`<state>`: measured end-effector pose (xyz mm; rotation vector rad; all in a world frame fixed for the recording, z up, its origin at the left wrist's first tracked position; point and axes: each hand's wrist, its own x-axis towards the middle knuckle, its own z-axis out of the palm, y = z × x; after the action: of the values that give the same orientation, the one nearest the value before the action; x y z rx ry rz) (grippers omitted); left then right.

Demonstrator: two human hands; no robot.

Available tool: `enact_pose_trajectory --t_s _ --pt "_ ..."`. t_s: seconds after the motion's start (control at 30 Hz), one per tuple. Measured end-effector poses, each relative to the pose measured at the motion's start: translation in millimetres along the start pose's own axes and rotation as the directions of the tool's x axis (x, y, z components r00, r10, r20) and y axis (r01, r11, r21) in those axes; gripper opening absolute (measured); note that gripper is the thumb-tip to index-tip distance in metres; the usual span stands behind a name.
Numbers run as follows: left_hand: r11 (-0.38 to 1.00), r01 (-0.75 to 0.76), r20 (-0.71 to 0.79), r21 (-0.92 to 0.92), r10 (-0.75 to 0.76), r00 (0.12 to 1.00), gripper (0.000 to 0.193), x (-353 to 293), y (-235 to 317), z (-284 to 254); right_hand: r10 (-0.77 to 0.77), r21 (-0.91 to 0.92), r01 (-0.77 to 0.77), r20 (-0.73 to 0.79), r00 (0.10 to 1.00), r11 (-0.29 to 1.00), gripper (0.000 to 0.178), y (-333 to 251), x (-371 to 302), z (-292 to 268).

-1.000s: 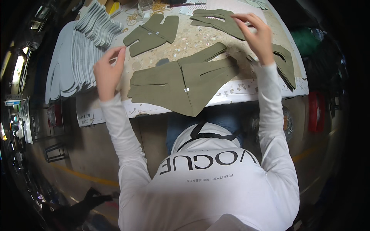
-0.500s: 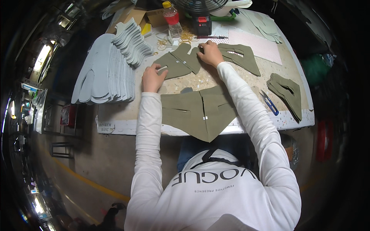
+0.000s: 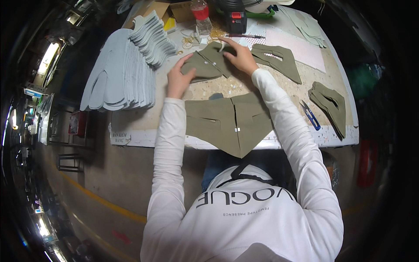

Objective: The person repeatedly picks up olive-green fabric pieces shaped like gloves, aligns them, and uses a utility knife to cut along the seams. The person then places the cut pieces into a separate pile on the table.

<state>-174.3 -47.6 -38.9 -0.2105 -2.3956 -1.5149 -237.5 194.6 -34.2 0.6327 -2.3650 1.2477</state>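
Note:
An olive fabric piece (image 3: 207, 63) with a seam line and small white tags lies at the far middle of the table, slightly bulged, its lower edge raised. My left hand (image 3: 179, 78) grips its left edge, thumb on top and fingers along the far side. At its right end, my right hand (image 3: 240, 56) has the edge between thumb and outstretched index finger; a light underside shows there, and the other fingers are partly hidden. Nearer me lies a larger olive panel (image 3: 214, 111) with two slits and a centre seam, untouched by either hand.
Stacked grey-blue cut pieces (image 3: 115, 74) stand at left. Right are another olive piece (image 3: 283, 63), an olive pile (image 3: 329, 102) and blue thread snips (image 3: 310, 115). Behind are a bottle (image 3: 201, 17), rubber bands (image 3: 190, 41), a pen (image 3: 240, 36) and a black battery pack (image 3: 235, 21).
Both hands have shifted slightly, and the olive piece between them now bulges with its edge raised. My right index finger has stretched out. The whole view has shifted a little.

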Motion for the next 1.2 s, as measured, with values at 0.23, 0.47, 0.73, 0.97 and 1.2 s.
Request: enact_pose_trajectory --t_s 0.23,0.47,0.73,0.97,1.2 --pt "0.867 0.103 -0.04 -0.488 -0.141 0.989 0.02 -20.2 52.6 -40.0 -0.011 0.513 -0.087 0.184 0.983 0.854 0.021 -58.3 -14.0 -95.5" --pt "0.858 0.247 0.102 -0.45 -0.225 0.969 0.024 -72.9 107.0 -40.3 0.337 0.393 -0.462 0.348 0.875 0.795 0.032 -98.4 -94.8 -152.1" --pt "0.821 0.382 0.287 -0.424 -0.278 0.917 0.033 -159.8 107.6 -12.4 0.524 0.61 -0.53 0.21 0.825 0.59 0.046 -123.8 -197.3 -119.8" --pt "0.734 0.494 0.29 -0.467 -0.4 0.869 0.035 -198.9 99.5 19.5 0.528 0.398 -0.57 0.221 0.82 0.719 0.049 -114.7 -235.4 -98.8" --pt "0.808 0.476 0.334 -0.347 -0.368 0.868 0.042 -201.8 101.6 6.0 0.539 0.419 -0.596 0.259 0.802 0.685 0.05 -124.1 -245.7 -97.1"
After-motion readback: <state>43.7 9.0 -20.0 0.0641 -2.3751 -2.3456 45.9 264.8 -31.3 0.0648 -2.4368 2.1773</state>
